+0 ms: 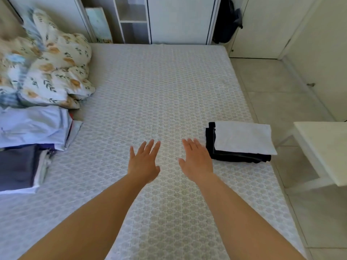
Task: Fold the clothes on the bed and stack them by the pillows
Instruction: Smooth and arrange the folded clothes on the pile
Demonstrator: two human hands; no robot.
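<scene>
A bed (pixel 159 87) with a patterned white cover fills the view. At its right edge lies a small stack: a folded white garment (pixel 244 137) on top of folded black clothes (pixel 234 156). Floral pillows (pixel 50 68) are piled at the left. Below them lie a folded light blue garment (pixel 32 126) and a folded dark blue one (pixel 16 166). My left hand (pixel 143 162) and my right hand (pixel 197 160) reach out over the middle of the bed, palms down, fingers straight, holding nothing. My right hand is just left of the black clothes.
A white wardrobe (pixel 180 19) with open shelves stands beyond the bed's far end. A dark bag (pixel 225 21) hangs at its right. A white table (pixel 324 151) stands on the tiled floor (pixel 272 87) to the right of the bed.
</scene>
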